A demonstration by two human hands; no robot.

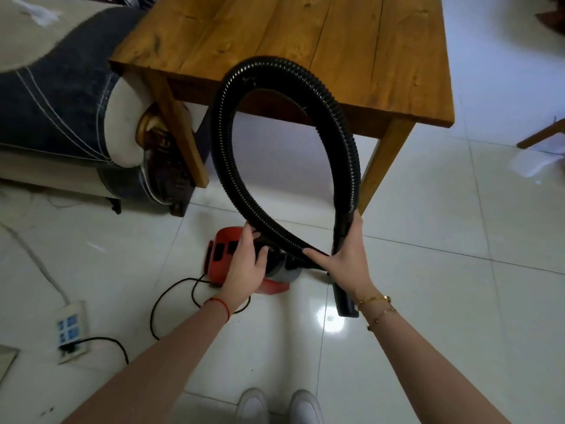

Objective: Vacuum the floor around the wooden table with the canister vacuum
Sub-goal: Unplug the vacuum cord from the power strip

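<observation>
A red and black canister vacuum (221,255) sits on the white tiled floor (458,301) in front of the wooden table (305,41). Its black ribbed hose (227,123) arches up in a tall loop before the table's near edge. My left hand (247,264) rests on the canister where the hose joins it, fingers curled over the hose's lower end. My right hand (348,255) grips the hose's rigid black nozzle end (344,298), which points down at the floor.
A sofa (61,102) with a denim cover stands to the left, close to the table leg (180,133). A white power strip (72,328) and the black cord (171,295) lie on the floor at left. My white shoes (278,405) are at the bottom.
</observation>
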